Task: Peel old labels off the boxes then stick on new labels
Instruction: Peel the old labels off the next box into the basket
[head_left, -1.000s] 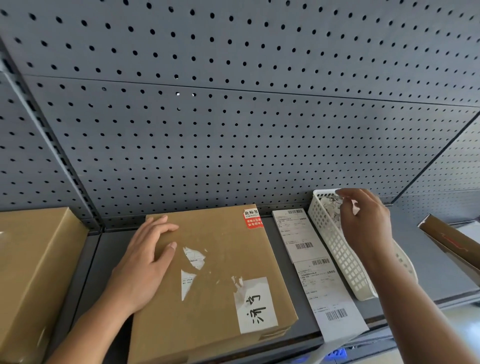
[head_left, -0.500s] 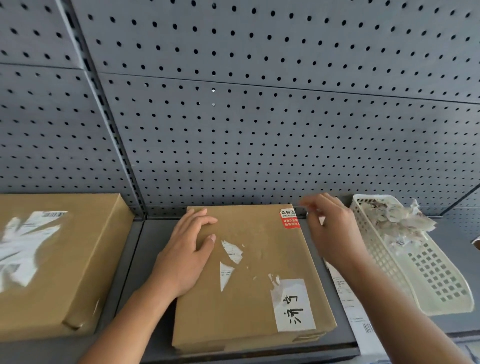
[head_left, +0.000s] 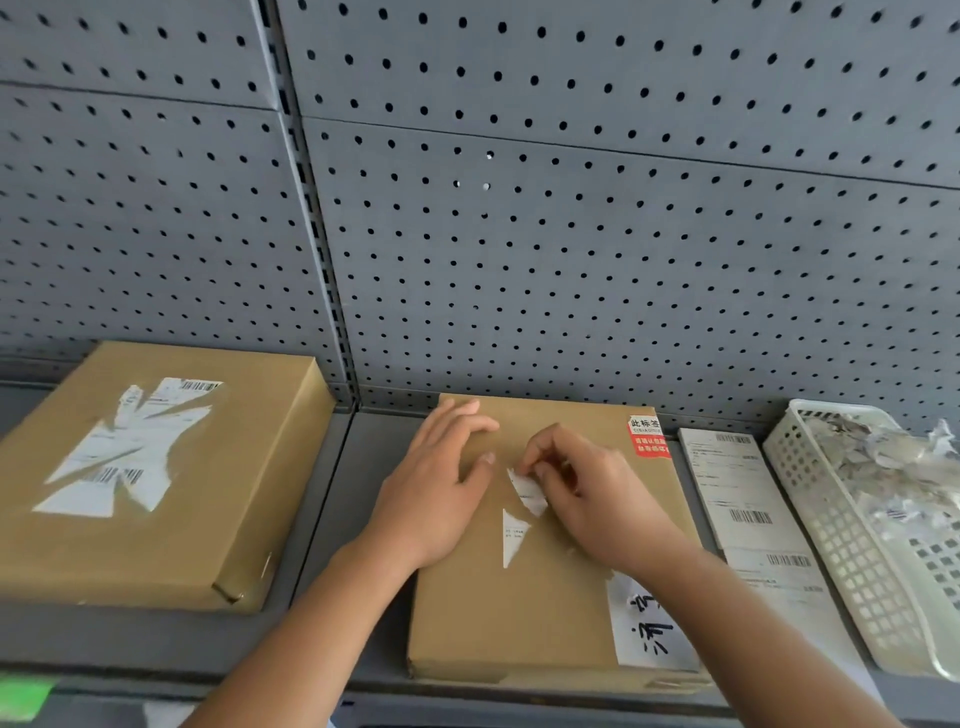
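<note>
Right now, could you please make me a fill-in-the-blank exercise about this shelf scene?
1. The left hand rests on the central cardboard box while the right hand pinches a torn label scrap, ____ in colour.
2. The strip of new labels lies ____ that box and the white basket.
3. The other cardboard box, its label torn, stands to the ____ of both hands.
Missing words: white; between; left.

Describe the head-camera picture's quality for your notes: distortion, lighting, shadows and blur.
Head view: the wide lens bows the pegboard seams; light is soft and even, without glare, with faint shadow beside the left hand and right hand on the box; the basket at the right edge is smeared; print on the label sheet is too soft to read.
</note>
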